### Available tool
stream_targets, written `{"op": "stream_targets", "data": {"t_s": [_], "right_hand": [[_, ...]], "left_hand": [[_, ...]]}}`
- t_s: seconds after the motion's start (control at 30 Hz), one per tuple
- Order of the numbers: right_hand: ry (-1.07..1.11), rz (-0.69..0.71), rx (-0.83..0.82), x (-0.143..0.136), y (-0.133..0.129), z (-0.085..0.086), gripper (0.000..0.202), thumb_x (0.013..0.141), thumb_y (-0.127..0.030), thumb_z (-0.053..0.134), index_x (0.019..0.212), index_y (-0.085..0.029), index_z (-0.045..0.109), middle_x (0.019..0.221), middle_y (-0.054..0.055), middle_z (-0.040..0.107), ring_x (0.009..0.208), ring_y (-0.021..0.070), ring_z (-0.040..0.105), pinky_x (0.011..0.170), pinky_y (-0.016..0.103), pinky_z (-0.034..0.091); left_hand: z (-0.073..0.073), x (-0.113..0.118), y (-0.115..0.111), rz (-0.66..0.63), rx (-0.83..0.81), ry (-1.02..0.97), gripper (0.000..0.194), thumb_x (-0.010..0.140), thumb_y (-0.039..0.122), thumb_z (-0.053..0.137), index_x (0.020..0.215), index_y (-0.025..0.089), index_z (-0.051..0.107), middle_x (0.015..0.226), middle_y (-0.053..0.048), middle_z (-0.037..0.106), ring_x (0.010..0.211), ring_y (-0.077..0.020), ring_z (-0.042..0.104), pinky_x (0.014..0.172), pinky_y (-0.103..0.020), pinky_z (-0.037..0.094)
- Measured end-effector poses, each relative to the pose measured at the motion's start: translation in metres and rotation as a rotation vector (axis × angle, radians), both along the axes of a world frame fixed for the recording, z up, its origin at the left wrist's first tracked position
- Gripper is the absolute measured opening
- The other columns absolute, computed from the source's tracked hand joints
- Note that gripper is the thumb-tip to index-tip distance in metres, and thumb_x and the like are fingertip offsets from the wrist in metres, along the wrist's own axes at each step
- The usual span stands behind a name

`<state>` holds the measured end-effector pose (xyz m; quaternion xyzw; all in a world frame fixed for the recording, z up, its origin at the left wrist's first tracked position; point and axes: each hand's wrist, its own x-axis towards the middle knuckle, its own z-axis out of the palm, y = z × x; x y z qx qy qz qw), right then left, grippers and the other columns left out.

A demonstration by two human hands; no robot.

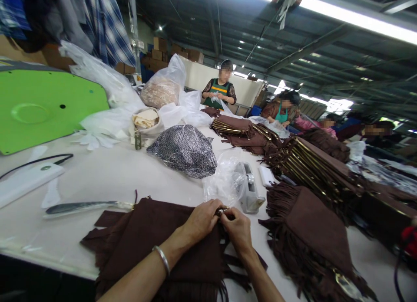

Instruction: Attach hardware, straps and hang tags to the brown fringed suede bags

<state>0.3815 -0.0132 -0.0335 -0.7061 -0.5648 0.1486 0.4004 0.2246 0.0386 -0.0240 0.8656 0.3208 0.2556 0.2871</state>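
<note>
A dark brown fringed bag (156,232) lies flat on the white table in front of me. At its upper right corner my left hand (204,217) is closed, with the fingertips pinching the bag's edge. My right hand (237,227) meets it there, thumb and fingers pinched on the same corner. Between the fingertips a small shiny bit shows, too small to make out. A silver bangle (162,259) circles my left wrist. To the left of the bag's top edge lies a dark-handled tool (83,208), its tip touching the bag.
A tape dispenser (250,191) stands just beyond my hands, beside clear plastic and a grey patterned bundle (184,150). More fringed bags (312,232) are piled along the right. A green machine (48,106) is at the left. Several people work farther back.
</note>
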Motion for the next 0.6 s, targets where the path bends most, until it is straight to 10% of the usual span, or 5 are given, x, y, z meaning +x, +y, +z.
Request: {"op": "stream_targets", "data": {"t_s": [0.4,0.6], "right_hand": [[0.31,-0.09,-0.099,0.01,0.014,0.008,0.037,0.071,-0.052,0.064,0.074,-0.016,0.069,0.07,0.006,0.072,0.069,0.0265,0.067,0.062,0.033,0.054],[0.705,-0.229,-0.095,0.091,0.0,-0.009,0.053,0.046,-0.056,0.083,0.082,-0.022,0.067,0.083,0.01,0.074,0.07,0.0299,0.071,0.056,0.036,0.06]], "left_hand": [[-0.005,-0.003,-0.004,0.051,0.025,-0.072,0.057,0.082,0.012,0.057,0.135,0.023,0.039,0.131,-0.007,0.059,0.118,-0.0228,0.057,0.103,-0.035,0.044],[0.02,-0.018,-0.012,0.097,0.169,0.067,0.041,0.086,0.022,0.061,0.125,0.018,0.05,0.118,-0.01,0.062,0.109,-0.0256,0.06,0.096,-0.038,0.047]]}}
